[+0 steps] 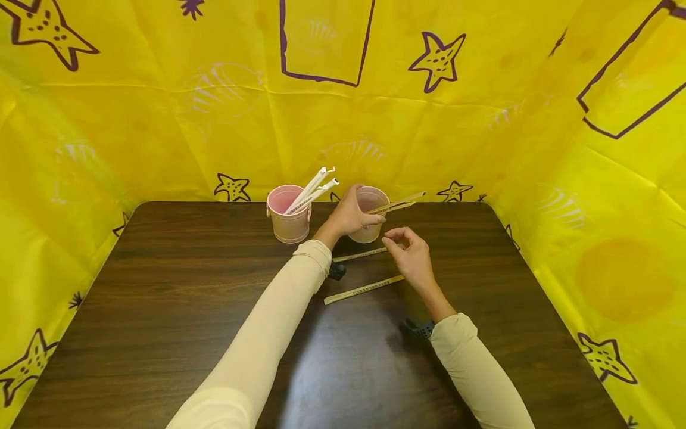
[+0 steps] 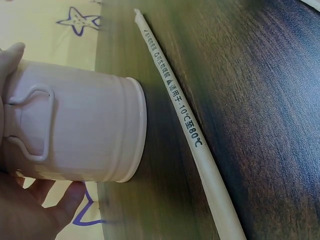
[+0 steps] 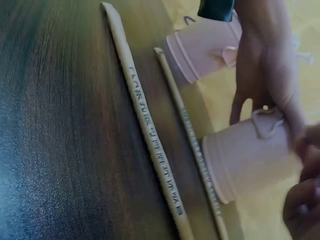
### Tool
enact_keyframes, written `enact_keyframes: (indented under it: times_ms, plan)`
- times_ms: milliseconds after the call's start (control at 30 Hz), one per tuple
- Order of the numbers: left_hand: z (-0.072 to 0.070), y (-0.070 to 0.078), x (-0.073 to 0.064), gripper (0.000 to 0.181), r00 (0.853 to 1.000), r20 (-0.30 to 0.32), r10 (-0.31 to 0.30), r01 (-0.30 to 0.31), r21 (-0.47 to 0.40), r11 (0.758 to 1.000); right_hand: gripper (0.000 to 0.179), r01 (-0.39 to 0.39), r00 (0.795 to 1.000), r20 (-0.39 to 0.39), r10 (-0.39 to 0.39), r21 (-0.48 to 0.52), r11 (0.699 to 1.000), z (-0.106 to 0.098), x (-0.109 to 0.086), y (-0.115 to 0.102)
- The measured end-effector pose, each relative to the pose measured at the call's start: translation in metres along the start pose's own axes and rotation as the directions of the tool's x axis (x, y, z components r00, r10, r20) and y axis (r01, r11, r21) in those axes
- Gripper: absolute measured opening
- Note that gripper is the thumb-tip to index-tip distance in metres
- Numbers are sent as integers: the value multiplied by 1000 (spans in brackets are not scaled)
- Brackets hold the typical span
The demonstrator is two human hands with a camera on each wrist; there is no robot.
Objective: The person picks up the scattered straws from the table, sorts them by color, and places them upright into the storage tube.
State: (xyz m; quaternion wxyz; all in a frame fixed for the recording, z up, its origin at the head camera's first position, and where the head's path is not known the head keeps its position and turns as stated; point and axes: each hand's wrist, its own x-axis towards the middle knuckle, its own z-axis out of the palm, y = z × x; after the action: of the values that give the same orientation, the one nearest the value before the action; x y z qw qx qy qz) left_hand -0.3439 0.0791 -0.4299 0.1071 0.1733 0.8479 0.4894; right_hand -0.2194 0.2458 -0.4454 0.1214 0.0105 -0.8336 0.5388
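My left hand (image 1: 351,214) grips the right-hand pink bucket (image 1: 370,231) near its rim, with the thumb in front and fingers behind. In the left wrist view, that bucket (image 2: 85,125) shows its wire handle loop. Brownish paper-wrapped straws (image 1: 404,202) lean out of it to the right. Close in front of the bucket is my right hand (image 1: 412,256), thumb and index fingertips close together, with no straw visible between them. Below it, two wrapped straws lie on the table: a nearer straw (image 1: 364,290) and a farther straw (image 1: 360,255), their right ends partly behind the right hand.
To the left stands another pink bucket (image 1: 289,226) holding several white-wrapped straws (image 1: 316,189). The dark wooden table (image 1: 187,310) meets a yellow cloth backdrop (image 1: 225,131) just behind the buckets. Both wrists carry dark bands.
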Motion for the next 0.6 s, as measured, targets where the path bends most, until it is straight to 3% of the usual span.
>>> enact_keyframes:
  times_ms: [133, 333, 467, 600]
  plan:
    - [1, 1, 0, 110, 1000, 2, 0, 0, -12, 1000, 10, 65, 987, 158, -37, -173, 983, -1, -9, -3]
    - [1, 2, -1, 110, 1000, 16, -7, 7, -9, 1000, 12, 114, 918, 396, 3, -271, 956, 2, -26, -5]
    - [-1, 2, -3, 110, 1000, 21, -7, 7, -7, 1000, 14, 191, 871, 491, -18, -304, 933, 9, -33, -3]
    - [-2, 2, -5, 111, 1000, 10, 10, -10, -13, 1000, 14, 294, 839, 538, -77, -331, 897, 16, -38, -3]
